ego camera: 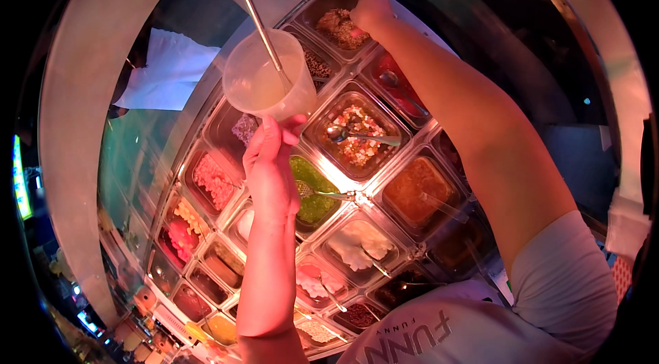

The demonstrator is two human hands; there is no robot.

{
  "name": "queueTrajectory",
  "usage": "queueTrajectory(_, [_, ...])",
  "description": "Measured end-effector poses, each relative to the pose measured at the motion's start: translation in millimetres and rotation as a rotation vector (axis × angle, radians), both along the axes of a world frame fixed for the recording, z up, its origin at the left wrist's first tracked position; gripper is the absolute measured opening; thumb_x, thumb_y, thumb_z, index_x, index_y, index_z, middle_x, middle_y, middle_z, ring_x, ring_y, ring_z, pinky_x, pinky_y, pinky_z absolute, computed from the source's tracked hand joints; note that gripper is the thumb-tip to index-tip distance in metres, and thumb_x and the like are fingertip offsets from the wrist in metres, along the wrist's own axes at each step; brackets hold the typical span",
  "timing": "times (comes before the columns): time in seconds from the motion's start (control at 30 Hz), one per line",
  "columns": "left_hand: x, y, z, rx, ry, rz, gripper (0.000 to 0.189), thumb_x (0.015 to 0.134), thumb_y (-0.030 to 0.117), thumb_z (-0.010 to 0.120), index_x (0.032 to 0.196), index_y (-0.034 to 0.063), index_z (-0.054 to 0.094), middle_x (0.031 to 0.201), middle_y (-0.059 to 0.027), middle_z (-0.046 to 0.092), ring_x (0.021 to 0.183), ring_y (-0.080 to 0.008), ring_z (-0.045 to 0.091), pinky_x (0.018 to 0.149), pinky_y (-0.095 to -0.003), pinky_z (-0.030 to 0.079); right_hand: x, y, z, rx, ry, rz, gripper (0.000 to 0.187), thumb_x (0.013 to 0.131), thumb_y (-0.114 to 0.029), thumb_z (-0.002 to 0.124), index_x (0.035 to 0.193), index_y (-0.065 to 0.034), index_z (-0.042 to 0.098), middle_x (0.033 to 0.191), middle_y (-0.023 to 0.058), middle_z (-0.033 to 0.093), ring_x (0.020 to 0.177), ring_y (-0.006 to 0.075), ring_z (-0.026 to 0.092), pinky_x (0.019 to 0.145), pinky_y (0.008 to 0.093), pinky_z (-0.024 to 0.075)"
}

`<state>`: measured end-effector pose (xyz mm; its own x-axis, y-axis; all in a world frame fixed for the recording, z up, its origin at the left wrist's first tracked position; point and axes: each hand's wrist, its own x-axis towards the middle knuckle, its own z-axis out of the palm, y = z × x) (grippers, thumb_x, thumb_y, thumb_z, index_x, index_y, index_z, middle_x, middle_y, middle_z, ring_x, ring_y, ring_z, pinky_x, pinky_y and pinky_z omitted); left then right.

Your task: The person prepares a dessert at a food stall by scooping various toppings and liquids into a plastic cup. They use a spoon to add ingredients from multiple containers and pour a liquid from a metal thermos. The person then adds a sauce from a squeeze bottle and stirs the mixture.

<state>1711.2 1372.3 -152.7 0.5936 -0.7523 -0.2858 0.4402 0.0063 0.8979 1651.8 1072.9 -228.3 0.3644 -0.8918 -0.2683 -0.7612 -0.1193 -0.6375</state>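
My left hand [273,158] grips a translucent plastic cup [304,94] near its base, above the topping trays. Some pale liquid sits in the cup, and a metal whisk [257,19] leans in it with its handle over the rim. At the far end of the trays, my right hand [371,10] reaches to a steel pan of chopped nuts [342,29]. Its fingers are curled down at the nuts; whether they pinch anything is hidden. Close by lie a pan of dark speckled grains [316,63] and a pan of red topping [391,76] with a spoon.
Below the cup are pans of multicoloured bits [355,124], green jelly [311,204], orange-brown sauce [419,184] and white pieces [360,243], several with spoons. Pink topping [211,178] lies at the left. A glass guard [139,158] runs along the left side; a white cloth-like sheet [167,70] shows beyond it.
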Motion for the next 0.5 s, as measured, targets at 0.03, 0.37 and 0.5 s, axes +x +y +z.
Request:
queueTrajectory(0.03, [-1,-4,-2,0.01,0.01,0.011,0.037,0.1,0.027,0.049,0.072,0.0054,0.059,0.095,-0.0115,0.066,0.1,-0.0205,0.057,0.098,-0.0372,0.037,0,0,-12,0.016,-0.064,-0.046,0.019,0.081,-0.006,0.061,0.087,0.0113,0.064,0.082,0.0213,0.069,0.067,0.0261,0.071,0.063,0.0343,0.0571])
queueTrajectory(0.37, [-2,-31,-21,0.074,-0.01,0.05,0.033,0.098,0.029,0.054,0.076,0.0058,0.061,0.092,-0.0094,0.065,0.1,-0.0201,0.058,0.092,-0.034,0.04,-16,27,-21,0.606,-0.807,-0.522,0.025,0.086,0.007,0.055,0.109,0.0156,0.052,0.1,0.0224,0.061,0.062,0.0337,0.069,0.047,0.0323,0.0607])
queueTrajectory(0.5, [-9,-51,-20,0.087,0.009,0.068,0.029,0.098,0.028,0.055,0.078,0.0073,0.061,0.088,-0.0068,0.065,0.102,-0.0201,0.058,0.086,-0.0322,0.042,-28,24,-20,0.626,-0.893,-0.593,0.016,0.087,0.005,0.058,0.101,0.0118,0.056,0.095,0.0199,0.064,0.065,0.0317,0.07,0.05,0.0346,0.0594])
